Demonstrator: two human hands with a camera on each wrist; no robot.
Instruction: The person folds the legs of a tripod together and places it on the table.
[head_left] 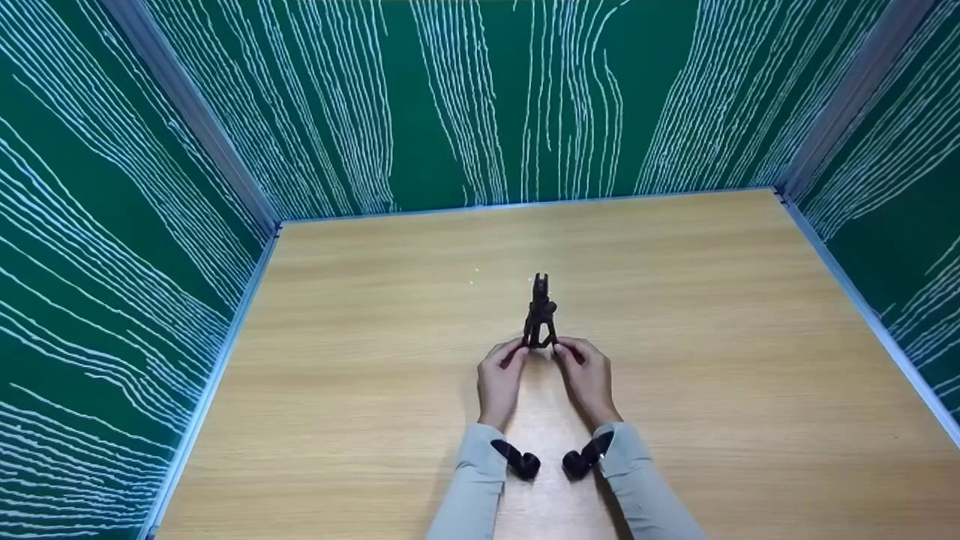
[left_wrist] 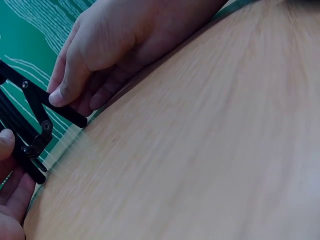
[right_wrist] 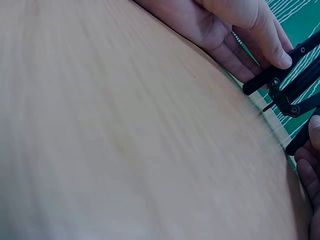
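A small black tripod (head_left: 540,311) with a forked top stands upright in the head view, its legs spread toward me. My left hand (head_left: 501,381) pinches one leg near its lower end between thumb and fingers. On the other side, my right hand (head_left: 589,379) pinches another leg. Close up in the left wrist view, the right thumb presses along a black leg (left_wrist: 67,111), while the left hand (left_wrist: 12,197) shows only at the edge. Hinged braces (right_wrist: 285,102) join the legs to a central post in the right wrist view. The tripod's top lies outside both wrist views.
The light wooden table (head_left: 360,360) spreads around the hands. Green panels with white wavy lines (head_left: 450,97) enclose its back and sides, with metal posts (head_left: 202,112) at the corners. A few tiny white specks (head_left: 474,276) lie behind the tripod. Black wrist cameras (head_left: 525,465) sit at both sleeves.
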